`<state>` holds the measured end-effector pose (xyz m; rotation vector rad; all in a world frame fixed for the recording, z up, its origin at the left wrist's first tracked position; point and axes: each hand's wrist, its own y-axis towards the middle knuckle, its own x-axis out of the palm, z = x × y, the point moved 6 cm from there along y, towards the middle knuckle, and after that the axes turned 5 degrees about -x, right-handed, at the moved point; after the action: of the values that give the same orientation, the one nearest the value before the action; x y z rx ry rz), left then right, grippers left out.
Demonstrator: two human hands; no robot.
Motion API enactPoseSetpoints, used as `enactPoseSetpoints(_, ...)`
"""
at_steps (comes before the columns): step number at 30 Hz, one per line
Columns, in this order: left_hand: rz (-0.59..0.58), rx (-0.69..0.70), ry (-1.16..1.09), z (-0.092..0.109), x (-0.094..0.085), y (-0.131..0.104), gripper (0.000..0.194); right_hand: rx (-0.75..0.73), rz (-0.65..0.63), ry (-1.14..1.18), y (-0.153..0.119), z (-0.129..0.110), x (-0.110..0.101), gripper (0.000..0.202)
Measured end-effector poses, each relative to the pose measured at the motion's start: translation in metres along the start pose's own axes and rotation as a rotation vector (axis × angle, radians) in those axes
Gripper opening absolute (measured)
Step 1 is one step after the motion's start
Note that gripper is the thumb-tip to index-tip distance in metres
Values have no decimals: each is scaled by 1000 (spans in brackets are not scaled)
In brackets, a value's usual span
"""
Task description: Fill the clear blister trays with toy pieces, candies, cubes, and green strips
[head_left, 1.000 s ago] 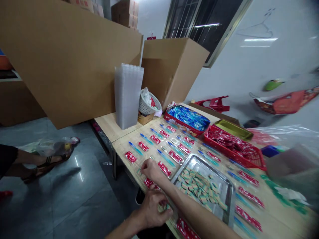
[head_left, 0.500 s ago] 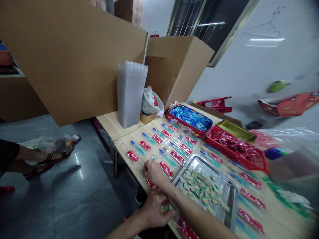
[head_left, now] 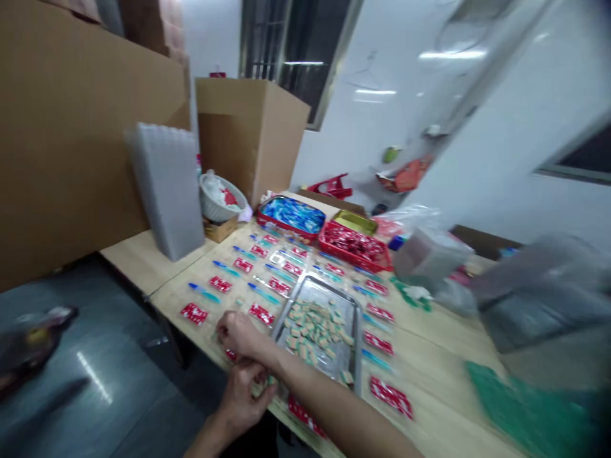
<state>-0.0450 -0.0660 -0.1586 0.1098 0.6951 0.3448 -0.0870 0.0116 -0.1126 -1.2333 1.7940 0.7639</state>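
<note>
My left hand is curled near the table's front edge, with small tan-and-green blocks showing between its fingers. Just above it, my right hand reaches across with bent, closed fingertips pointing down at the clear packs; whatever they pinch is hidden. My right forearm crosses in front of the metal tray, which holds many loose blocks of the same kind. Around the hands lie rows of clear packs, each with a blue pen and a red white-dotted piece.
Behind the packs stand a tin of blue pens and a red basket of red dotted pieces. A stack of clear plastic trays, a white basket and large cardboard boxes stand at the back left. Green plastic lies at right.
The view has swung right, so the scene sits further left and more wall shows. Both hands keep nearly the same places beside the packs; the left hand still holds blocks.
</note>
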Motion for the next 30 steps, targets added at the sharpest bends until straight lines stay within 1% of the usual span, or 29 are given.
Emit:
enactPoseSetpoints(2, -25, 37, 21, 4, -1, 2, 11, 26, 88, 74, -13, 11, -12, 26)
enactPoseSetpoints(3, -24, 59, 31, 7, -2, 4, 11, 35, 149, 127, -24, 19, -20, 26)
enactPoseSetpoints(5, -6, 120, 67, 15, -4, 8, 9, 60, 274, 235, -56, 41, -39, 22)
enactPoseSetpoints(7, 6, 172, 133, 25, -3, 15, 9, 122, 357, 296, -96, 72, -57, 17)
enactPoseSetpoints(9, -21, 178, 204, 34, 2, 27, 9, 223, 387, 307, -137, 107, -69, 16)
enactPoseSetpoints(10, -49, 162, 241, 37, 7, 35, 9, 280, 372, 295, -154, 123, -71, 16)
enactPoseSetpoints(12, -120, 110, 323, 43, 19, 51, 9, 371, 329, 257, -181, 147, -69, 17)
enactPoseSetpoints(13, -159, 85, 369, 46, 26, 58, 11, 393, 299, 237, -190, 153, -65, 18)
enactPoseSetpoints(15, -238, 55, 451, 51, 39, 71, 18, 378, 261, 197, -196, 156, -57, 20)
enactPoseSetpoints(18, -328, 57, 541, 57, 54, 81, 31, 291, 252, 109, -193, 144, -47, 18)
enactPoseSetpoints(20, -358, 62, 588, 59, 60, 83, 31, 273, 254, 53, -190, 137, -44, 14)
enactPoseSetpoints(24, -351, 48, 633, 60, 64, 84, 26, 298, 271, 38, -190, 136, -42, 12)
enactPoseSetpoints(26, -331, 50, 633, 60, 65, 84, 23, 300, 296, 73, -191, 137, -42, 12)
enactPoseSetpoints(30, -325, 32, 618, 58, 68, 86, 22, 292, 341, 170, -194, 137, -39, 20)
